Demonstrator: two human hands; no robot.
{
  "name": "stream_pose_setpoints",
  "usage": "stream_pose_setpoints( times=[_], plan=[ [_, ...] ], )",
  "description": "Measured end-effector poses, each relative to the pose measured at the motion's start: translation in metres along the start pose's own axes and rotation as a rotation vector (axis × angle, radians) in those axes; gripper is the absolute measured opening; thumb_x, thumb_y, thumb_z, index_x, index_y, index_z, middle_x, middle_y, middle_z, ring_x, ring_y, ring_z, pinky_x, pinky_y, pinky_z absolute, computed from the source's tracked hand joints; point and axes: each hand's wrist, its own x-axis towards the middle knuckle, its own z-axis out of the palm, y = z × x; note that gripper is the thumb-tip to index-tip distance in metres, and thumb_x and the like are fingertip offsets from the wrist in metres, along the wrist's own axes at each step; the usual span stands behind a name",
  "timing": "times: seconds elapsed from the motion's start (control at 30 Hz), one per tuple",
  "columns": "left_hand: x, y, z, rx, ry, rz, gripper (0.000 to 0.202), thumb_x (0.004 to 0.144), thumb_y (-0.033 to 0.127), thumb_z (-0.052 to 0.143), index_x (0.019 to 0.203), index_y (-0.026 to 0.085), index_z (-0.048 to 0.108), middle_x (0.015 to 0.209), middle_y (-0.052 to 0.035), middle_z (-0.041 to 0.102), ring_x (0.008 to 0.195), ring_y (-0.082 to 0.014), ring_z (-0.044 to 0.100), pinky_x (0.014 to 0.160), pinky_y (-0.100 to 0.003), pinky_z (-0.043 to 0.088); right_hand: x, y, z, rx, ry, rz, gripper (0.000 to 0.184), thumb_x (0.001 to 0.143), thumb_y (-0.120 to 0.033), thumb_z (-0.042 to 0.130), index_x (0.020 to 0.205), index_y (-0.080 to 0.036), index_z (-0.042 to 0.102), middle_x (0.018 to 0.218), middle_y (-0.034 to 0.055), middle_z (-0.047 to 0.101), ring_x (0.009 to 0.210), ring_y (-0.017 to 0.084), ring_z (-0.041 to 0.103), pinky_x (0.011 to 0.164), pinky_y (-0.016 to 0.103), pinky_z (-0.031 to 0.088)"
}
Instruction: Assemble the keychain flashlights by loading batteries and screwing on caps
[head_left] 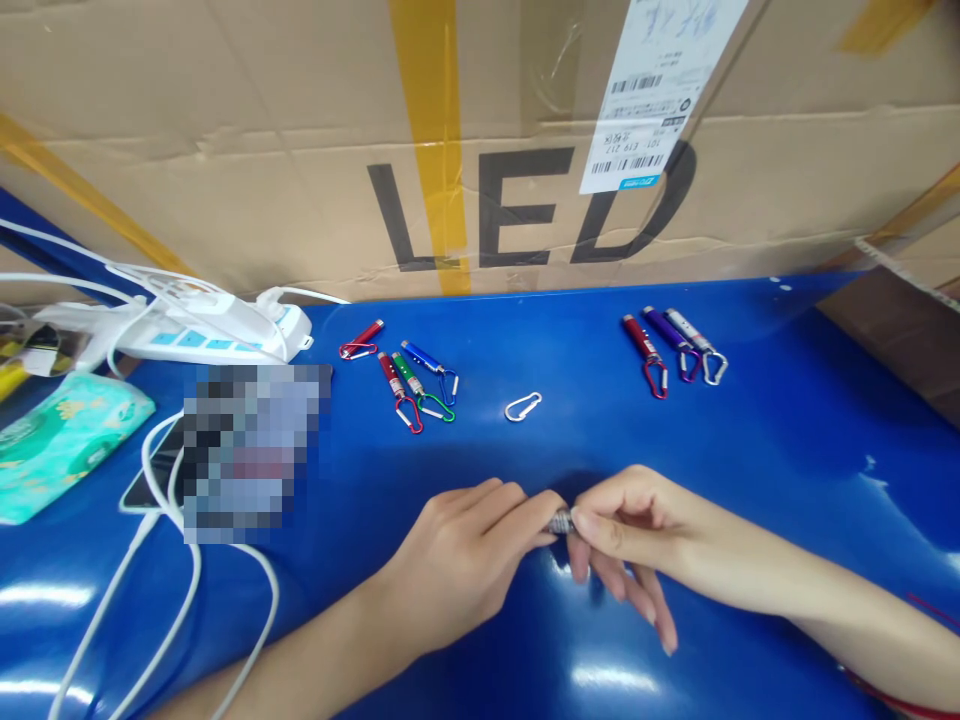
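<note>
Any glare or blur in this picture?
Head view: white glare streaks the blue table; head view: a pixelated patch masks something at left; head view: the small grey piece between left hand and right hand lacks clear detail.

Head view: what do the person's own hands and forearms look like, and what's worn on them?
The left hand and right hand are ungloved, with slender fingers. No sleeve shows on the left forearm or right forearm. Thin red cord shows by the right forearm, apparently a bracelet.
</note>
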Motion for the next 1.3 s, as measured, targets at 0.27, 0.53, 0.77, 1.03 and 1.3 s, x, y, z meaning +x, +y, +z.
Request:
stream_pose_setpoints(
  times=[0.27, 0.53, 0.77, 1.03, 1.3],
  plan=[
    [0.002, -0.002, -0.001, -0.115, -0.014, -0.127, 0.019, 0.094, 0.016, 0.039, 0.099, 0.012, 0.057, 0.066, -0.0012, 0.055, 0.057, -0.0135, 0.047, 0.053, -0.024, 0.039, 0.000, -0.004, 0.000, -0.085, 0.081, -0.058, 0.043, 0.077, -0.053, 0.060, 0.069, -0.011, 0.063, 0.049, -0.0046, 0.048, 0.039, 0.004, 0.049, 0.036, 0.011, 0.047],
    [-0.001, -0.004, 0.001, -0.161, -0.009, -0.349, 0.016, 0.093, 0.017, 0.040, 0.099, 0.018, 0.055, 0.081, -0.0009, 0.064, 0.069, -0.0133, 0.058, 0.063, -0.023, 0.045, 0.004, -0.001, -0.007, -0.387, 0.382, -0.218, 0.038, 0.084, -0.048, 0.053, 0.072, -0.013, 0.063, 0.054, -0.0021, 0.052, 0.040, 0.005, 0.050, 0.038, 0.014, 0.046],
    [0.002, -0.003, -0.002, -0.187, 0.018, -0.578, 0.011, 0.091, 0.019, 0.038, 0.096, 0.021, 0.048, 0.074, 0.0015, 0.062, 0.063, -0.0121, 0.061, 0.055, -0.020, 0.045, 0.007, 0.010, -0.021, -1.008, 0.747, -0.549, 0.023, 0.085, -0.037, 0.057, 0.099, -0.021, 0.067, 0.094, 0.0055, 0.061, 0.059, 0.009, 0.055, 0.047, 0.019, 0.047],
    [0.000, 0.002, -0.003, -0.256, -0.006, -0.544, 0.008, 0.091, 0.017, 0.042, 0.095, 0.022, 0.046, 0.076, 0.0024, 0.061, 0.065, -0.0108, 0.059, 0.054, -0.018, 0.042, 0.017, 0.021, -0.034, -1.231, 0.824, -0.572, 0.023, 0.089, -0.026, 0.050, 0.102, -0.017, 0.067, 0.099, 0.0083, 0.062, 0.074, 0.015, 0.062, 0.064, 0.026, 0.053],
    [-0.001, 0.002, -0.002, -0.249, 0.016, -0.454, 0.010, 0.090, 0.015, 0.045, 0.096, 0.021, 0.051, 0.080, 0.0017, 0.063, 0.067, -0.0107, 0.059, 0.057, -0.018, 0.044, 0.014, 0.015, -0.038, -1.128, 0.809, -0.634, 0.015, 0.084, -0.027, 0.056, 0.082, -0.017, 0.068, 0.086, 0.0066, 0.068, 0.071, 0.016, 0.064, 0.067, 0.029, 0.055]
  ],
)
